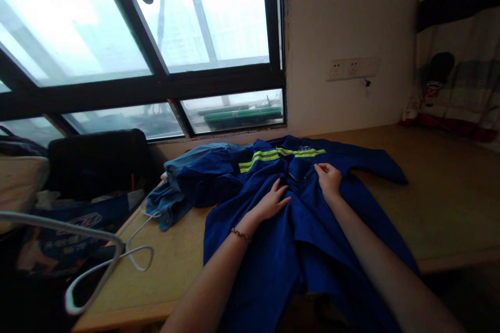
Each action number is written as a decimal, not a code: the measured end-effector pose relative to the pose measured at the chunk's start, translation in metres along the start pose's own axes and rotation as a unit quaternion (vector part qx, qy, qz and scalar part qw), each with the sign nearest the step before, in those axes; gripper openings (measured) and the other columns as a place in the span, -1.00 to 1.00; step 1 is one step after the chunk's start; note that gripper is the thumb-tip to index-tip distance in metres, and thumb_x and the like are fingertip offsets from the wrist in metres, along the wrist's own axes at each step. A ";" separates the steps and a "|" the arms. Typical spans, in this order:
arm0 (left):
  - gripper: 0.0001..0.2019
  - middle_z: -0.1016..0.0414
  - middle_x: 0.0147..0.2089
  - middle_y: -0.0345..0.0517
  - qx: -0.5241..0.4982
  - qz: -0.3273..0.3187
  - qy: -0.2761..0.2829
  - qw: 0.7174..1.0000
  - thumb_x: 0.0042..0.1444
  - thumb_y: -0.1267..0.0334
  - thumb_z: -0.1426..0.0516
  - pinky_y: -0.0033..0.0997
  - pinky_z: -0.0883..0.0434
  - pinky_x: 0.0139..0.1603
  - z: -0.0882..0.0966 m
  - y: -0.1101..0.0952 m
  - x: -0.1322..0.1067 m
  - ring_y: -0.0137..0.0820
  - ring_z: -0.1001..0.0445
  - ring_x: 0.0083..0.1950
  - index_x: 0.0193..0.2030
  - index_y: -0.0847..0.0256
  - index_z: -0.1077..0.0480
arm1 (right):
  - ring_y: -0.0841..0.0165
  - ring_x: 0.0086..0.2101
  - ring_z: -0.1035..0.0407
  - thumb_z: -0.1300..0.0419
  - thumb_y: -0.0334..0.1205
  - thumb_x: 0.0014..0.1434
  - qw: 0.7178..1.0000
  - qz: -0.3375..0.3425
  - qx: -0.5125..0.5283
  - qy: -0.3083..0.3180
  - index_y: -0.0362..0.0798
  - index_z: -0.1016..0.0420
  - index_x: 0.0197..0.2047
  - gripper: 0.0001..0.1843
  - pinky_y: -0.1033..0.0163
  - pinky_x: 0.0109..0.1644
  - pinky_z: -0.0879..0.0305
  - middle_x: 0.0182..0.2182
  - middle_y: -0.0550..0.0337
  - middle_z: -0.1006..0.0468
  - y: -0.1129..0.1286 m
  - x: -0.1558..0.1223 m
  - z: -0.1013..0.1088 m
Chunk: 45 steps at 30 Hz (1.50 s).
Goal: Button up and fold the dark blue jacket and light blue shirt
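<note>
A dark blue work jacket (312,234) with yellow-green reflective stripes (273,156) lies spread on a wooden table (441,203), collar toward the window. My left hand (272,199) rests flat on the jacket's front just left of the collar, fingers stretched out. A thin bracelet (239,234) circles that wrist. My right hand (328,178) sits on the cloth right of the collar, fingers curled and pinching the fabric near the neck opening.
More blue clothing (183,187) is bunched at the jacket's left. A white hanger (128,250) lies at the table's left edge, another white hanger (58,223) nearer me. A black bag (97,161) stands under the window. Wall sockets (351,68) and a hanging cloth (457,52) lie right.
</note>
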<state>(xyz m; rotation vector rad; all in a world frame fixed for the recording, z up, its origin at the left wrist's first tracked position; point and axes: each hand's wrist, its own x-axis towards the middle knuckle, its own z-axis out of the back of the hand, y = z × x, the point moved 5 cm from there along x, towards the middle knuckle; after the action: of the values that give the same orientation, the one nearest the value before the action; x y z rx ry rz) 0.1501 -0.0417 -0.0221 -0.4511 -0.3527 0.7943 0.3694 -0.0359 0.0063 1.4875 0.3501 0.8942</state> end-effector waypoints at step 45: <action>-0.76 -0.43 -0.50 -0.13 -0.523 0.256 -0.061 0.811 -0.33 0.24 -0.28 -0.55 -0.19 -0.49 0.009 0.004 -0.002 -0.54 -0.32 -0.53 -0.48 0.33 -0.42 | 0.53 -0.61 -0.23 -0.31 -0.31 -0.36 0.873 -0.271 0.244 0.325 -0.14 -0.39 -0.57 -0.79 0.37 -0.50 -0.27 -0.66 0.29 -0.34 -0.002 -0.080 -0.059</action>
<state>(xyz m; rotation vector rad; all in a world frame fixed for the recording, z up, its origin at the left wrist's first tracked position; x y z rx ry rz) 0.1426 -0.0382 -0.0168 -1.5930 -0.8127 1.1156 0.2772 -0.0496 -0.0267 1.3669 1.5109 0.8502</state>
